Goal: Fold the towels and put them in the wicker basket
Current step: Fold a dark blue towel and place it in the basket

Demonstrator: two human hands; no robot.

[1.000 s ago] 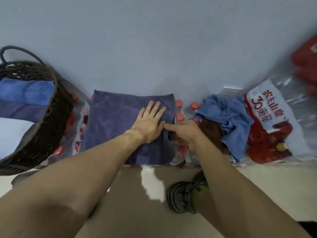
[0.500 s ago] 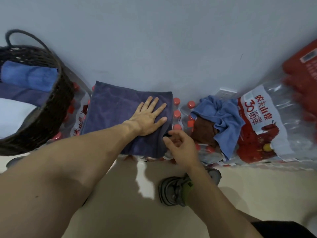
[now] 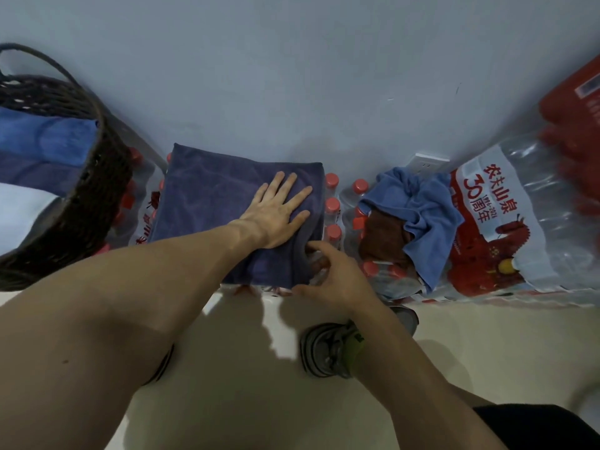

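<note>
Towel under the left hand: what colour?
Dark navy-purple towel, plain, under the left hand; head view.

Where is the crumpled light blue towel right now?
In the head view, the light blue towel lies right of centre on the bottled-water packs, draped over a brown cloth, below the wall socket.

Basket (image 3: 97, 203) left — towel (image 3: 207, 203) right.

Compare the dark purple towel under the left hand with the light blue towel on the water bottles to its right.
The dark purple towel lies flat and squared; the light blue towel is crumpled. The left hand presses the purple one; nothing touches the blue one, which drapes over a brown cloth. Both rest on bottle packs, outside the wicker basket.
</note>
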